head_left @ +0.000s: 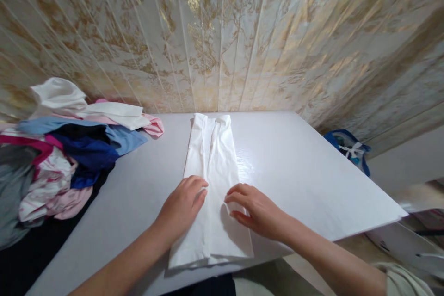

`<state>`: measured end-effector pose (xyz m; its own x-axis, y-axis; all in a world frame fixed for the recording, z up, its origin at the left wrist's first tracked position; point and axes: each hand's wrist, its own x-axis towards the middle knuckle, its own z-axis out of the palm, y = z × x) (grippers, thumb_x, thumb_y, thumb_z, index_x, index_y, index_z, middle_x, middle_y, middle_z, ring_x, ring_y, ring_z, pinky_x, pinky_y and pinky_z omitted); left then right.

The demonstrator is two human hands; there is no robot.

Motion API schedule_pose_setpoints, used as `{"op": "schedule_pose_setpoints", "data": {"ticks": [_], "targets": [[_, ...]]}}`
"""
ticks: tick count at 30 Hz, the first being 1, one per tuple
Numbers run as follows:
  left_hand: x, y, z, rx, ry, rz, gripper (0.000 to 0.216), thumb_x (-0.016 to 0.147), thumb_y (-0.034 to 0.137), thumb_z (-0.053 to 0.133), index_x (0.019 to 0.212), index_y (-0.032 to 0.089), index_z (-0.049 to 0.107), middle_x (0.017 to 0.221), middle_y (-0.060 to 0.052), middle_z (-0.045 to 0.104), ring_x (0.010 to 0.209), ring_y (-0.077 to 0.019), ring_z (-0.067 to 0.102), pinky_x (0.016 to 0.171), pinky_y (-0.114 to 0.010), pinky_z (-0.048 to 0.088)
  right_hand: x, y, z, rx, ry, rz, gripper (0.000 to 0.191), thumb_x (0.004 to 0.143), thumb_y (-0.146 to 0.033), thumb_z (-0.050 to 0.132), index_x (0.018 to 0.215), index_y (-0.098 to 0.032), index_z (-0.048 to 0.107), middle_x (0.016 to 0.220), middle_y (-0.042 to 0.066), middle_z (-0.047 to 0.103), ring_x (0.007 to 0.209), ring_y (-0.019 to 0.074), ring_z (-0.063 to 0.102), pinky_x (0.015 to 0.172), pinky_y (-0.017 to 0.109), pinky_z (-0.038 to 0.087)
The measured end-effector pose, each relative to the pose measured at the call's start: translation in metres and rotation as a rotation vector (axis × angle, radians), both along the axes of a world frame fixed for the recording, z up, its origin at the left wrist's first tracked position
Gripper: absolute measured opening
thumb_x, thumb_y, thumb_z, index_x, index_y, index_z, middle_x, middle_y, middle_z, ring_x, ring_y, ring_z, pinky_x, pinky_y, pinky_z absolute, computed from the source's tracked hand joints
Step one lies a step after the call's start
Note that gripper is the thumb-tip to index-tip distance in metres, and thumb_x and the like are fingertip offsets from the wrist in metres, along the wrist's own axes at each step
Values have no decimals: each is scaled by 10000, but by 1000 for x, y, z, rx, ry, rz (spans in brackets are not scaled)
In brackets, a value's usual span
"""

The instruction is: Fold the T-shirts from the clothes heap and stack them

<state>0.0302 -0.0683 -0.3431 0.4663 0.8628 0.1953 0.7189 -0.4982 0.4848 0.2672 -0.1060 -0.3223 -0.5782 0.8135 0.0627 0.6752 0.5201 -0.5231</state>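
Observation:
A white garment (211,162) lies folded into a long narrow strip down the middle of a white board (305,171). My left hand (182,206) lies flat on the strip's left half, fingers together and stretched out. My right hand (255,208) rests on the strip's right edge, its fingers curled down onto the cloth without gripping it as far as I can see. Both hands are near the strip's lower half.
A heap of clothes (58,148) in white, pink, blue and grey sits at the left, partly on the board. A marbled gold and white wall (222,32) stands behind. A blue bag (348,148) lies beyond the board's right edge.

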Motion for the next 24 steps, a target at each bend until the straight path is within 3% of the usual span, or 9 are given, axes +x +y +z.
{"op": "schedule_pose_setpoints", "data": {"ticks": [4, 7, 12, 17, 24], "targets": [[-5, -40, -18, 15, -17, 60, 237, 948, 222, 399, 1105, 204, 577, 1170, -74, 605, 1108, -211, 562, 971, -404, 477, -14, -45, -9, 6, 42, 59, 495, 803, -293, 662, 1273, -247, 512, 1290, 95, 534, 1185, 242, 486, 1061, 440, 342], [-7, -50, -34, 84, -28, 92, 251, 940, 194, 403, 1137, 193, 559, 1246, -90, 574, 1188, -223, 523, 1029, -434, 445, -23, -60, -23, 70, 34, -8, 459, 789, -219, 649, 1230, -237, 525, 1306, 92, 532, 1245, 256, 445, 1108, 483, 271], [-9, -49, -38, 116, -90, 112, 201, 954, 197, 371, 1030, 193, 556, 1186, -89, 599, 1141, -210, 560, 992, -414, 483, -24, -65, -36, 136, 174, -72, 221, 891, -124, 489, 1050, -235, 597, 1117, 62, 630, 1111, 193, 550, 965, 373, 423], [-10, -49, -36, 119, -115, 111, 191, 946, 189, 364, 957, 202, 554, 1140, -81, 612, 1109, -207, 581, 976, -411, 498, -13, -68, -33, 105, 223, -215, 201, 967, -188, 404, 1016, -229, 595, 975, 58, 657, 914, 181, 606, 813, 325, 476], [-10, -49, -42, 155, -96, 108, 270, 953, 208, 369, 1143, 195, 559, 1191, -84, 618, 1148, -209, 570, 1017, -422, 480, 8, -80, -27, 124, 306, -287, 232, 956, -150, 393, 1059, -255, 572, 1050, 66, 633, 972, 179, 607, 821, 306, 493]]}}
